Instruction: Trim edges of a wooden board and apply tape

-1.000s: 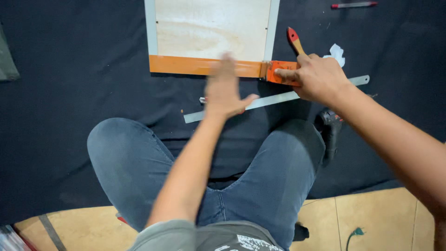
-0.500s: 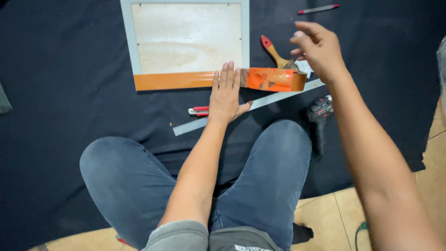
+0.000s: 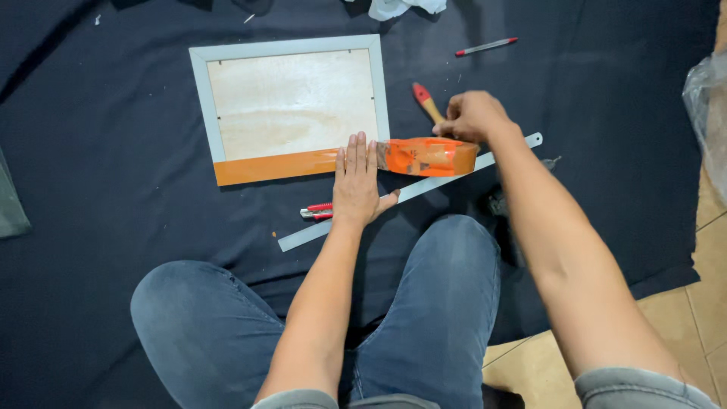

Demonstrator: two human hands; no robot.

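Partly hidden under the left hand [image 3: 357, 185] is the spot where the orange tape strip [image 3: 276, 167] leaves the near edge of the picture frame [image 3: 291, 106], so the exact end of the stuck part cannot be made out. That hand lies flat, fingers straight and close together, pressing on the strip at the frame's near right corner and clamped on nothing. Just right of its fingertips the tape runs on into the tape roll [image 3: 430, 157], which stands off the frame's right side over the dark cloth [image 3: 113, 227]. The right hand [image 3: 471, 117] sits on the roll's far right end with its fingers curled around it; how far they wrap around is hidden by the back of the hand. A red-handled brush [image 3: 426, 101] pokes out from behind this hand, its bristle end covered. A long metal ruler [image 3: 424, 188] slants beneath the roll and the left wrist, and a red utility knife [image 3: 316, 211] lies half concealed beside that wrist. Far right lies a red pen [image 3: 486, 46]; something white at the far edge is cut off by the view.
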